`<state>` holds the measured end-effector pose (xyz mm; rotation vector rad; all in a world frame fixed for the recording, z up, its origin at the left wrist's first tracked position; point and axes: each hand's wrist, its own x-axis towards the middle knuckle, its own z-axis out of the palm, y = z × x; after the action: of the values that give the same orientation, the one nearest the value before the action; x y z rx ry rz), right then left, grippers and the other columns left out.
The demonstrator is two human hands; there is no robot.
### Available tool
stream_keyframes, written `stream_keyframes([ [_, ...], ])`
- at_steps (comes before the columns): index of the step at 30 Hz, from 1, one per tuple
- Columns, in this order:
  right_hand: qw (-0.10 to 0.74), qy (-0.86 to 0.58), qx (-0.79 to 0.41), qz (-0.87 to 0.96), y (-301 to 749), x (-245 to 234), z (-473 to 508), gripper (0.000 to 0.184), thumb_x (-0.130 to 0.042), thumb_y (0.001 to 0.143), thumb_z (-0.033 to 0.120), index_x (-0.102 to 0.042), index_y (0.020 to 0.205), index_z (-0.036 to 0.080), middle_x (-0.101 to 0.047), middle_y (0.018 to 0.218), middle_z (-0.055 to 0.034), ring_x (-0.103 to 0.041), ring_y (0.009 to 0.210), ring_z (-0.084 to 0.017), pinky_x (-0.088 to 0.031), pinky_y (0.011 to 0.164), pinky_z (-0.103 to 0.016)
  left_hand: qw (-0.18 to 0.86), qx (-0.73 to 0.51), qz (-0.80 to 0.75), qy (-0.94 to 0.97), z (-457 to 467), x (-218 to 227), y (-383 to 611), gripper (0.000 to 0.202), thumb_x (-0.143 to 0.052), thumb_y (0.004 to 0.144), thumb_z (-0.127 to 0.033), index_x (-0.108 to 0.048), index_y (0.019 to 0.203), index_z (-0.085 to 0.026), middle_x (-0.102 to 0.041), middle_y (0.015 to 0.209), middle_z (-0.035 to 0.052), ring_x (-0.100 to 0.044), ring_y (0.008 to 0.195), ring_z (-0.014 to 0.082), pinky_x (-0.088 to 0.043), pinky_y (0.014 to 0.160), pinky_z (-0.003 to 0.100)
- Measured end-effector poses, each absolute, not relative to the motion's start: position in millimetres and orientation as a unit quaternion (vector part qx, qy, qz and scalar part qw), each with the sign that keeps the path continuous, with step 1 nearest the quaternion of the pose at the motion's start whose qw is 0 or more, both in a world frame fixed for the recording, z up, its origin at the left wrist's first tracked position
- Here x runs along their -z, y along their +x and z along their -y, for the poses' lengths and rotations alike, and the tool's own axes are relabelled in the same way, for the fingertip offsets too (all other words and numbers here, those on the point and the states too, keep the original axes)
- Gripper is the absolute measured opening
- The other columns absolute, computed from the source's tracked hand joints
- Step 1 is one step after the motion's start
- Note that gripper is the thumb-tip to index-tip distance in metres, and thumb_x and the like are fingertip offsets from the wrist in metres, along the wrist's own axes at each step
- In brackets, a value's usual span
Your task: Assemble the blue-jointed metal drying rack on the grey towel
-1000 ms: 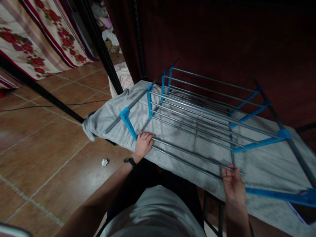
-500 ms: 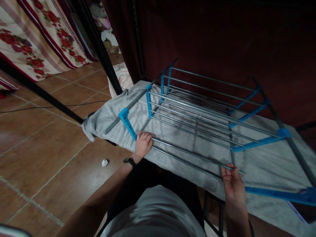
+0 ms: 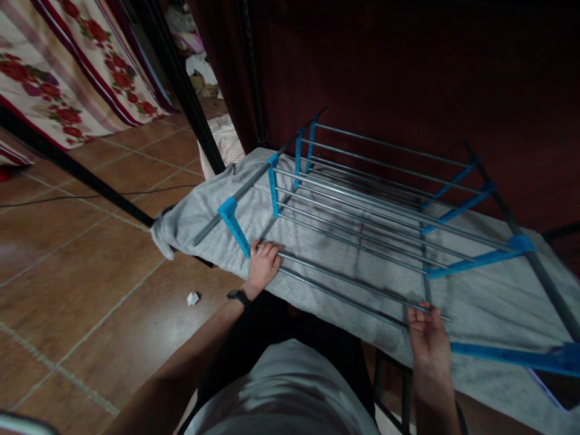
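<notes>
A rack of grey metal tubes and blue plastic brackets lies on a grey blanket (image 3: 389, 344). My left hand (image 3: 264, 264) is closed over the left ends of two front rods, against the lower end of a blue bracket (image 3: 235, 228). Palm up, my right hand (image 3: 429, 338) has its fingers curled round the upper metal rod (image 3: 344, 279) near its free right end. That end sticks out past the fingers, apart from the right front blue bracket (image 3: 507, 357). The lower metal rod (image 3: 339, 296) runs just in front, its right end close to my right hand.
More metal rods (image 3: 357, 208) span the rack behind my hands. A dark red curtain (image 3: 385, 72) hangs at the back. Black frame posts (image 3: 190, 96) stand at left. A phone-like dark object (image 3: 557, 386) lies at right. Crumpled paper (image 3: 193, 298) is on the tiled floor (image 3: 113, 254).
My right hand and the upper rod's free end have shifted very slightly to the right. My left hand keeps its place.
</notes>
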<state>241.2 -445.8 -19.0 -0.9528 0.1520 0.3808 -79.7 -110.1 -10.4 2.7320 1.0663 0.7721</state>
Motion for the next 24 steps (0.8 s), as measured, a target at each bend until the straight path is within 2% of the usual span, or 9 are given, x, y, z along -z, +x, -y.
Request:
stream_keyframes([
  [8, 0.864, -0.452, -0.197, -0.099, 247.1, 21.4, 444.3, 0.019, -0.079, 0.075, 0.026, -0.065, 0.084, 0.019, -0.066, 0.088, 0.0032, -0.064, 0.084, -0.008, -0.052, 0.092, -0.026, 0.064, -0.253, -0.352, 0.899, 109.7, 9.1, -79.2, 0.029, -0.045, 0.091, -0.021, -0.066, 0.111, -0.025, -0.069, 0.110, 0.0069, -0.058, 0.112, 0.0263, -0.025, 0.115, 0.055],
  [17, 0.858, -0.449, -0.230, -0.097, 244.7, 14.4, 446.4, 0.017, -0.075, 0.076, 0.017, -0.064, 0.090, 0.018, -0.066, 0.096, 0.0015, -0.064, 0.090, -0.008, -0.053, 0.092, -0.025, 0.065, -0.247, -0.349, 0.902, 109.3, 7.9, -78.5, 0.028, -0.045, 0.090, -0.020, -0.067, 0.107, -0.024, -0.070, 0.108, 0.0060, -0.059, 0.109, 0.0257, -0.026, 0.114, 0.054],
  [21, 0.855, -0.465, -0.218, -0.076, 238.8, 10.9, 444.7, 0.022, -0.079, 0.074, 0.020, -0.064, 0.090, 0.019, -0.066, 0.097, 0.0018, -0.064, 0.092, -0.010, -0.053, 0.095, -0.030, 0.059, -0.250, -0.345, 0.903, 108.7, 9.0, -78.8, 0.028, -0.045, 0.091, -0.020, -0.067, 0.107, -0.024, -0.070, 0.107, 0.0060, -0.059, 0.109, 0.0255, -0.026, 0.113, 0.053],
  [24, 0.859, -0.466, -0.201, -0.072, 236.0, 10.4, 442.4, 0.022, -0.081, 0.074, 0.025, -0.064, 0.087, 0.019, -0.066, 0.097, 0.0016, -0.063, 0.094, -0.009, -0.051, 0.098, -0.029, 0.060, -0.254, -0.343, 0.902, 108.2, 10.3, -79.3, 0.027, -0.045, 0.091, -0.020, -0.067, 0.108, -0.024, -0.069, 0.108, 0.0058, -0.059, 0.110, 0.0251, -0.026, 0.114, 0.052],
])
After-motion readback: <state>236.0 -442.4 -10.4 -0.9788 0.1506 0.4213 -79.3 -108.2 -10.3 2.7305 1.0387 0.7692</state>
